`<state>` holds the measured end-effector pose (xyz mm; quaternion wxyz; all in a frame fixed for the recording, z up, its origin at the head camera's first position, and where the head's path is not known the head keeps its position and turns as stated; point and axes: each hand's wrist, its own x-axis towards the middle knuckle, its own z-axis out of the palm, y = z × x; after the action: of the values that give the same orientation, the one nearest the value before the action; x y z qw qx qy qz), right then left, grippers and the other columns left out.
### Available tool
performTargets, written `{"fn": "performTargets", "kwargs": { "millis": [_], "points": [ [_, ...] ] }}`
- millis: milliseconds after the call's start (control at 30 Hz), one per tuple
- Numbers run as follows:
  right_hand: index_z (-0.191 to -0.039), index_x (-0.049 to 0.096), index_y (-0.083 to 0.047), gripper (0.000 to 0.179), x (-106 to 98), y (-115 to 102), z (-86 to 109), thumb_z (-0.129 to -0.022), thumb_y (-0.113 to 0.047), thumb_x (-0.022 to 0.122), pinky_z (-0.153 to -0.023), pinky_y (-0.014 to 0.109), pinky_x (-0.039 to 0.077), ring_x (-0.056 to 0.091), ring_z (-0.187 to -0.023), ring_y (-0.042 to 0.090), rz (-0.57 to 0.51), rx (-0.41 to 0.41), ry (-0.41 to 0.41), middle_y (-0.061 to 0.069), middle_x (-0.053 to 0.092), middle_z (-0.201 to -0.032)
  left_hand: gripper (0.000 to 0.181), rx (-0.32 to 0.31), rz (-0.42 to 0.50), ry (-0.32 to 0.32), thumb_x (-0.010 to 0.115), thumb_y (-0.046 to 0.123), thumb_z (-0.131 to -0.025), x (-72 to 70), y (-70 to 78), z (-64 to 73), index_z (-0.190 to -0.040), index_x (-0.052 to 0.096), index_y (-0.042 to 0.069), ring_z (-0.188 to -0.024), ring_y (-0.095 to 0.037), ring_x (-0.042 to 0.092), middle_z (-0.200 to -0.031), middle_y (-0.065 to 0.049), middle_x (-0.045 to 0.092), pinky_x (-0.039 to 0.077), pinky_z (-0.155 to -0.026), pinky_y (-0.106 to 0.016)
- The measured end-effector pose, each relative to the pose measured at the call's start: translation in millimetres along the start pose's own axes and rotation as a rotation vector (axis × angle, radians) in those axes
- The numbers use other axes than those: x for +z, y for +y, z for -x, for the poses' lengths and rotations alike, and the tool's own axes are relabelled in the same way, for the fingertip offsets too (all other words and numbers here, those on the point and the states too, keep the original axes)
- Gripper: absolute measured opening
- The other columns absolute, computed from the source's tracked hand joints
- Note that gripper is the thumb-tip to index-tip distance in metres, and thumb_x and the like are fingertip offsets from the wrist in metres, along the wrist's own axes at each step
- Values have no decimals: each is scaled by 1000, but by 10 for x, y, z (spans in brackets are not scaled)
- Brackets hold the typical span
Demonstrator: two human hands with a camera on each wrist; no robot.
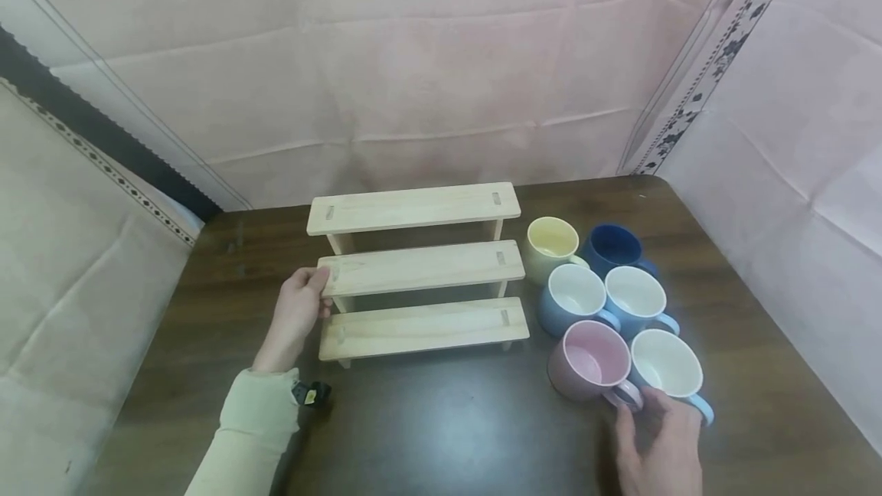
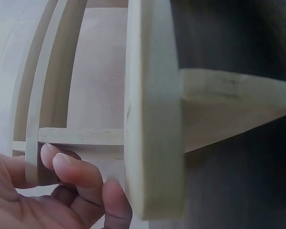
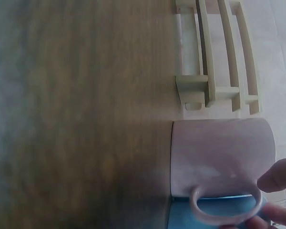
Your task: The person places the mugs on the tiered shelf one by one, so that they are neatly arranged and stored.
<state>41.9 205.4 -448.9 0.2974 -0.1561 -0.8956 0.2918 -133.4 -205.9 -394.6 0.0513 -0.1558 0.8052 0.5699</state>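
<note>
A pale wooden three-tier shelf (image 1: 420, 270) stands on the dark table. My left hand (image 1: 295, 318) grips the left end of its middle tier, thumb on top; in the left wrist view its fingers (image 2: 78, 172) curl beneath that board. At the right, my right hand (image 1: 663, 441) pinches the handle of a pink mug (image 1: 577, 375), which stands upright at the front of a group of mugs. The right wrist view shows the thumb (image 3: 279, 174) at one end of the handle and fingertips at its outer side. Just beside that hand is a white-lined blue mug (image 1: 667, 362).
Behind the pink mug stand a yellow mug (image 1: 540, 262), a dark blue mug (image 1: 613, 247) and two more light blue mugs, close together right of the shelf. White cloth (image 1: 441, 83) hangs along the back and both sides of the table (image 1: 441, 435).
</note>
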Motion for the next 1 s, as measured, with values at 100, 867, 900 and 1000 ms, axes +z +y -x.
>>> {"fn": "performTargets", "kwargs": {
  "millis": [100,867,900,1000],
  "points": [
    [-112,58,1,38,-10,2,-13,-78,3,76,-78,23,36,54,-94,33,26,-2,-24,18,50,-102,45,-1,9,-6,37,35,-106,6,4,3,-127,46,-3,-65,-12,51,-83,-5,51,46,-63,-25],
    [-105,63,-5,30,-157,13,-275,-87,-26,74,-74,55,48,61,-84,32,110,-25,-393,12,62,-96,45,-8,30,-6,37,34,-106,5,-11,-8,-128,46,-4,-62,-11,51,-82,-4,51,46,-61,-24],
    [-107,63,-6,36,-171,3,-290,-87,-33,74,-76,56,47,61,-87,32,123,16,-429,11,63,-98,45,-7,29,-6,38,34,-106,4,-11,-9,-129,46,-4,-62,-11,51,-82,-4,51,46,-61,-24],
    [-110,62,-9,47,-190,-10,-332,-83,-46,74,-81,58,46,60,-92,30,150,75,-506,10,62,-103,45,-9,31,-4,38,34,-106,0,-12,-10,-128,46,-4,-62,-11,51,-82,-4,51,46,-61,-24]
  ]
}}
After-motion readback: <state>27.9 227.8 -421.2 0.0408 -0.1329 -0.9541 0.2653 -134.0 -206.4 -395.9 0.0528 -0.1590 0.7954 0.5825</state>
